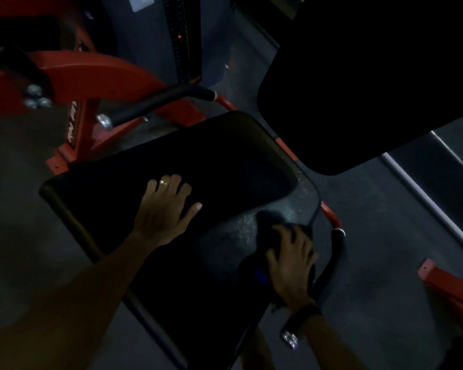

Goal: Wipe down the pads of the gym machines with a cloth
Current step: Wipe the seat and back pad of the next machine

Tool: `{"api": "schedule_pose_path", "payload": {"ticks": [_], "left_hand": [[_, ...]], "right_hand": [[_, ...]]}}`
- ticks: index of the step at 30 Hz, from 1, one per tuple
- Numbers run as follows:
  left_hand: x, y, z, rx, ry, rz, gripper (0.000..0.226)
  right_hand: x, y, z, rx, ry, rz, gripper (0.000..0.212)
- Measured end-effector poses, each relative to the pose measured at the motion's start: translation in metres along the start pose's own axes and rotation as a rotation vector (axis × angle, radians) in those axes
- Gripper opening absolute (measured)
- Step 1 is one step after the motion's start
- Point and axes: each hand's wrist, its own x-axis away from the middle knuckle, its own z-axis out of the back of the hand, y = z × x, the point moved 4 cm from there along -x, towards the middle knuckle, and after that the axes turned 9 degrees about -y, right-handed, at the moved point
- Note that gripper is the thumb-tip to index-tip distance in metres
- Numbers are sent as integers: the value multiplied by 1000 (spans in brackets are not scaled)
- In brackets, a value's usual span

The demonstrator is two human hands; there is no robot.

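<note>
On the seat pad (225, 161), the left hand (163, 209) rests flat, fingers spread. The right hand (292, 263) presses a dark cloth (267, 222) near the pad's right edge, fingers seemingly splayed.

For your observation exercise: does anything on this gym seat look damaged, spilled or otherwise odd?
Nothing looks damaged. The seat pad shows a pale speckled sheen near its right edge, beside the cloth under the right hand; whether it is wetness or wear cannot be told.

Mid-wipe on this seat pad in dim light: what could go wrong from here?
The dark cloth under the right hand blends into the black seat pad, so patches may get missed. The right hand works near the side handle and could knock it. The left hand rests flat on unwiped pad.
</note>
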Motion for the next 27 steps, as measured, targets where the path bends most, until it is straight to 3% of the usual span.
{"api": "schedule_pose_path", "payload": {"ticks": [2, 4, 6, 10, 13, 15, 18, 20, 22, 24, 27], "left_hand": [[-3, -2, -2, 5, 12, 12, 53], [-3, -2, -6, 27, 13, 25, 55], [-4, 0, -8, 14, 4, 41, 58], [-2, 2, -9, -6, -43, 39, 67], [-3, 1, -8, 3, -76, 38, 71], [-6, 2, -8, 21, -85, 27, 70], [-8, 2, -9, 48, -84, 10, 70], [-8, 0, -11, 62, -79, 1, 69], [-8, -1, -14, 75, -64, -7, 67], [-5, -1, -17, 88, -64, -9, 66], [-7, -2, -17, 64, -73, 2, 66]], "right_hand": [[-56, 7, 14, -18, 113, -340, 52], [-102, -11, 19, -6, 134, -510, 58], [-122, -46, 10, 40, 101, -458, 62], [-51, -99, -19, 100, -9, 80, 56], [26, -78, -23, 73, -168, 364, 61], [37, -36, -15, 65, -144, 310, 63], [-17, 13, 8, 3, 7, -109, 53], [-81, 9, 23, 20, 68, -325, 53], [-128, -24, 24, 41, 60, -427, 58], [-139, -66, 13, 125, 69, -356, 55], [-87, -113, -9, 135, 9, 33, 56]]}}
